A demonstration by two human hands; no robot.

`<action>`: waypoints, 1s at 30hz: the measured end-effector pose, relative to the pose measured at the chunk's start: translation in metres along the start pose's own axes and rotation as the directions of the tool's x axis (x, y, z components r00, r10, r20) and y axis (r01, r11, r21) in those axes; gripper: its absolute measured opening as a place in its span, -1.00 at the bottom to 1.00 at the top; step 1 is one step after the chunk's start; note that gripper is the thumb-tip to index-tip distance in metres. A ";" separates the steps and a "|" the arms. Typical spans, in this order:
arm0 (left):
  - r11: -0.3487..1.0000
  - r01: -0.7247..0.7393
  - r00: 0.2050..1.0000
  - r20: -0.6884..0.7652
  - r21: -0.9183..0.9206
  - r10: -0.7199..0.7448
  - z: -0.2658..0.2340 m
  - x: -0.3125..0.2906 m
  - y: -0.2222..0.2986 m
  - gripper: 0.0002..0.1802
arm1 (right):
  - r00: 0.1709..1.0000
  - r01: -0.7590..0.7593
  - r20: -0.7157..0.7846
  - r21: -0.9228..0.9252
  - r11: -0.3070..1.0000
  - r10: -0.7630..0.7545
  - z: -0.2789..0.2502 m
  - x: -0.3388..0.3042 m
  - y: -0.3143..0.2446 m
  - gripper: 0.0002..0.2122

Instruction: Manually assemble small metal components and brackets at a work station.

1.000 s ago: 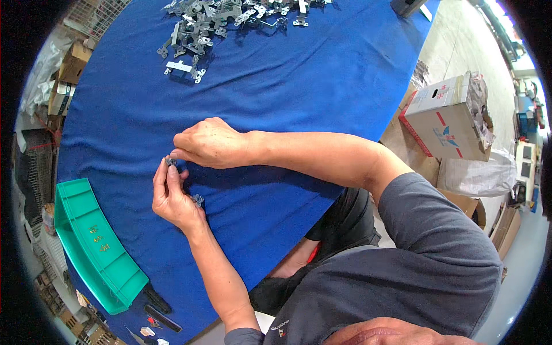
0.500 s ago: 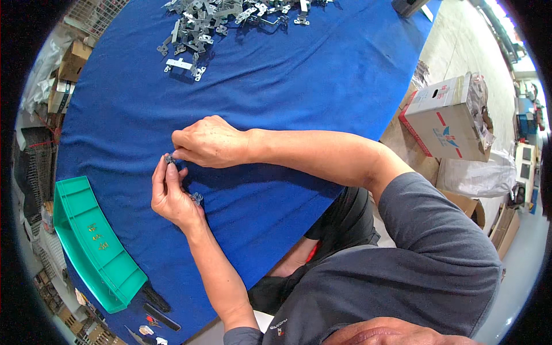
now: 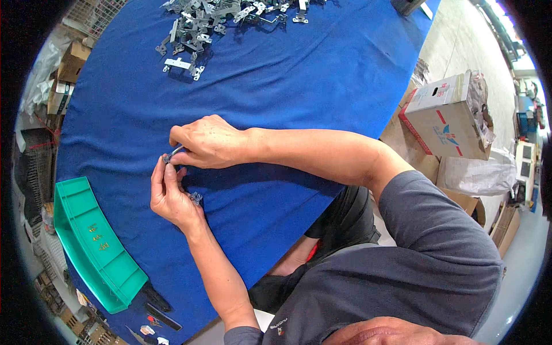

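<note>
I see the small metal part (image 3: 167, 159) left of the middle, above the blue surface (image 3: 276, 103), pinched between thumb and fingertips of the left hand (image 3: 172, 198). More grey metal (image 3: 196, 198) shows beside that palm; I can't tell whether they join. My right hand (image 3: 213, 141) is curled around a thin pale rod (image 3: 177, 150) reaching the part. Near left, I have a green tray (image 3: 123, 276) with brass-coloured bits (image 3: 95, 237); far off, piled metal brackets (image 3: 198, 26).
</note>
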State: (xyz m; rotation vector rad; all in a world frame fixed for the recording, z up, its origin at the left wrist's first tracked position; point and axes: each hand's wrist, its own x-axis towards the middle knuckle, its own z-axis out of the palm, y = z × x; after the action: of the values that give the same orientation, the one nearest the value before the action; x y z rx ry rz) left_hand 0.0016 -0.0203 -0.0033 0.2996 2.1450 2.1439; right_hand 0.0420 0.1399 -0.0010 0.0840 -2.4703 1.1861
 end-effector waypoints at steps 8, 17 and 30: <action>0.997 -0.071 0.997 0.029 0.040 0.070 0.002 0.000 0.000 -0.74 | 0.997 0.025 0.077 -0.113 0.993 -0.016 0.003 0.001 0.009 -0.73; 0.994 -0.076 0.997 0.016 0.073 0.075 0.001 -0.001 -0.001 -0.73 | 0.996 -0.003 0.085 -0.063 0.998 0.008 -0.001 0.001 0.002 -0.74; 0.994 -0.081 0.997 0.003 0.075 0.081 0.007 -0.004 0.004 -0.77 | 0.995 0.019 0.095 -0.103 0.995 -0.010 0.000 0.001 0.005 -0.68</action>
State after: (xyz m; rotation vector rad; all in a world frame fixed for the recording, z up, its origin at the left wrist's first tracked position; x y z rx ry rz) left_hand 0.0068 -0.0146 0.0006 0.4001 2.2545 2.1078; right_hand 0.0397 0.1439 -0.0042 0.1317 -2.6042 1.0686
